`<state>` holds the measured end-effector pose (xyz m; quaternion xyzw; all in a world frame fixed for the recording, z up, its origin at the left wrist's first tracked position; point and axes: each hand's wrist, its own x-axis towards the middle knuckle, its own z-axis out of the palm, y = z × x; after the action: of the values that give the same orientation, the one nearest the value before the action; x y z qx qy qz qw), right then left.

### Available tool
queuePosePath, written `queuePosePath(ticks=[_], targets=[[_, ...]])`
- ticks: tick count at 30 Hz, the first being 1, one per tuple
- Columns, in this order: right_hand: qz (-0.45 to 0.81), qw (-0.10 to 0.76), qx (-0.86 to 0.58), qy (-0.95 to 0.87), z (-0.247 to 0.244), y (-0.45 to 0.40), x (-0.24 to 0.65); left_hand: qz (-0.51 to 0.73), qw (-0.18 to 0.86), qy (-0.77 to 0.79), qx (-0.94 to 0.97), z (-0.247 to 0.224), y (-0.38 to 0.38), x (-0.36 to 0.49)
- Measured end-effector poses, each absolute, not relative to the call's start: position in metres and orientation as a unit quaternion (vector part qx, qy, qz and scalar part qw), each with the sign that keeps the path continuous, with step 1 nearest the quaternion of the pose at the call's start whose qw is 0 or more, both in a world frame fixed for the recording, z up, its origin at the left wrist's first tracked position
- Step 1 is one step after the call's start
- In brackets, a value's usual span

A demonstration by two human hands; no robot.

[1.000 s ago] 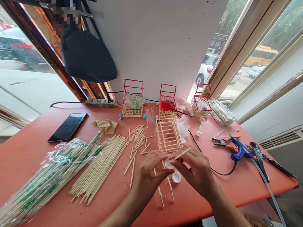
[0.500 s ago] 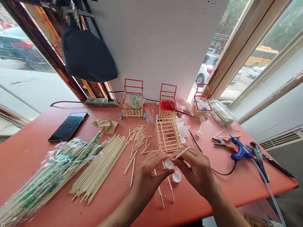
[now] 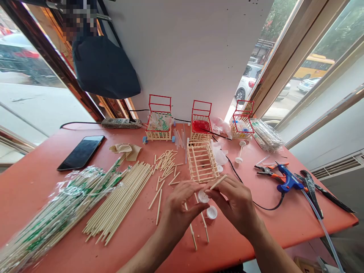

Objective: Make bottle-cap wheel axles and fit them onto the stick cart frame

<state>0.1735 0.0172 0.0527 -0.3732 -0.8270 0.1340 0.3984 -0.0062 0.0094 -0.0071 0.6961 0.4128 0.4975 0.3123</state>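
An orange-red tabletop (image 3: 270,235) carries everything, with a plastic-wrapped bundle of sticks (image 3: 65,212) at the left and a row of bare sticks (image 3: 119,201) just beside it. The left hand (image 3: 182,204) and right hand (image 3: 234,199) meet in front of a slatted wooden frame (image 3: 202,161). A blue glue gun (image 3: 290,182) lies well apart to the right. The right hand grips a short stick (image 3: 218,182); the left pinches a white cap (image 3: 203,196) — it sits between both hands. Near it rests a second cap (image 3: 212,212).
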Motion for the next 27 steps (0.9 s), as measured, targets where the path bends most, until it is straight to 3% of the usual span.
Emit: queuePosePath(ticks=[8,20,27], targets=[[0.134,0.410,-0.389,-0.814,0.055,0.019,0.177,0.482,0.359,0.427,0.676,-0.005,0.009,-0.009],[0.326,0.470,-0.455,-0.682,0.052,0.030,0.197,0.545,0.329,0.509,0.580,0.014,0.009,-0.031],[0.380,0.478,-0.447,-0.653,0.049,0.033,0.193,0.523,0.528,0.443,0.502,0.004,0.015,-0.027]])
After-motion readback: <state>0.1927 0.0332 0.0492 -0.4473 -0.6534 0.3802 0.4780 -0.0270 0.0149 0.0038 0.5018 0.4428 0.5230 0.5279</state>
